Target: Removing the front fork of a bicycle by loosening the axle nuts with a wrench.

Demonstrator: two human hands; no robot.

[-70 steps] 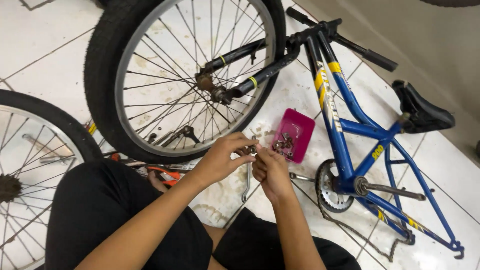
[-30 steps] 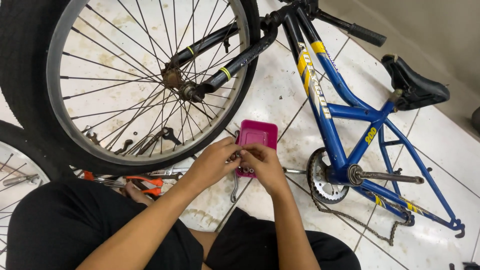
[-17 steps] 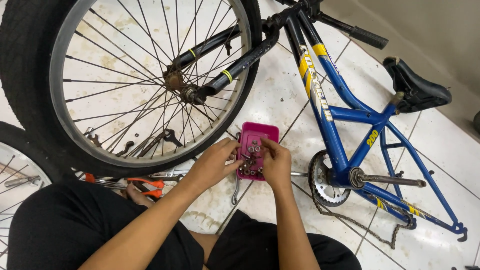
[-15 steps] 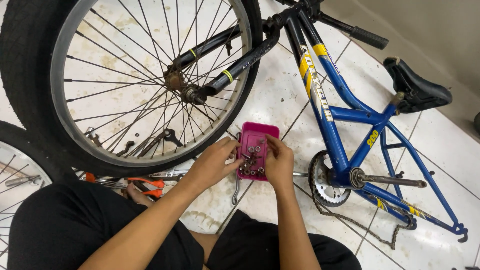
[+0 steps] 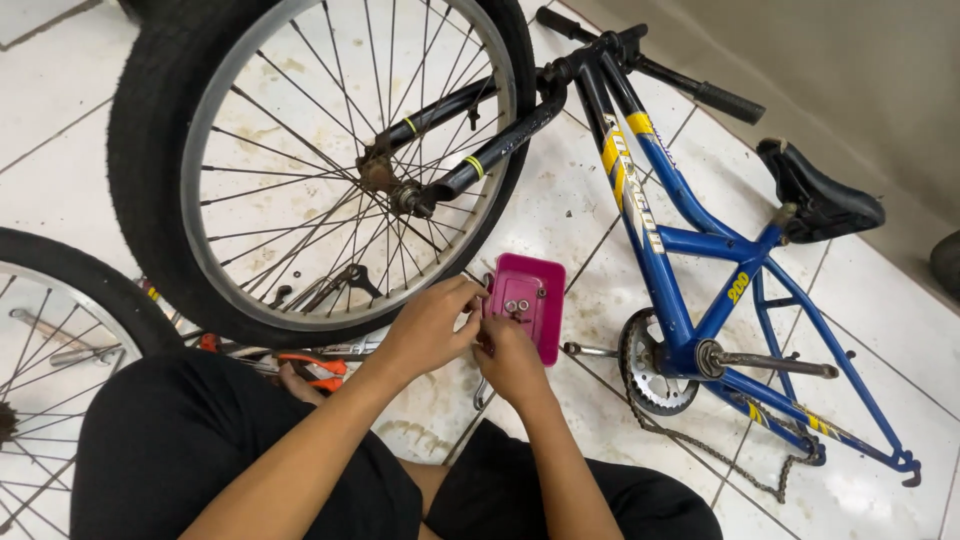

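Observation:
A small pink plastic tray (image 5: 538, 318) lies on the white tile floor and holds a few small metal nuts and washers (image 5: 516, 304). My left hand (image 5: 428, 325) has its fingers curled and pinched at the tray's left rim. My right hand (image 5: 510, 358) rests against the tray's near-left edge, fingertips reaching over the rim toward the metal parts. Whether it pinches one is hidden. A blue bicycle frame (image 5: 690, 255) lies on its side just right of the tray. Its front wheel (image 5: 320, 165) is just above my left hand.
The chainring and loose chain (image 5: 655, 375) lie right of my right hand. An orange-handled tool (image 5: 312, 368) and wrenches lie under the wheel near my knee. Part of a second wheel (image 5: 60, 350) is at the left. A black saddle (image 5: 820, 200) sits by the grey wall.
My hands have drawn back from over the tray to its near-left edge, leaving its inside in view. The view has shifted slightly left.

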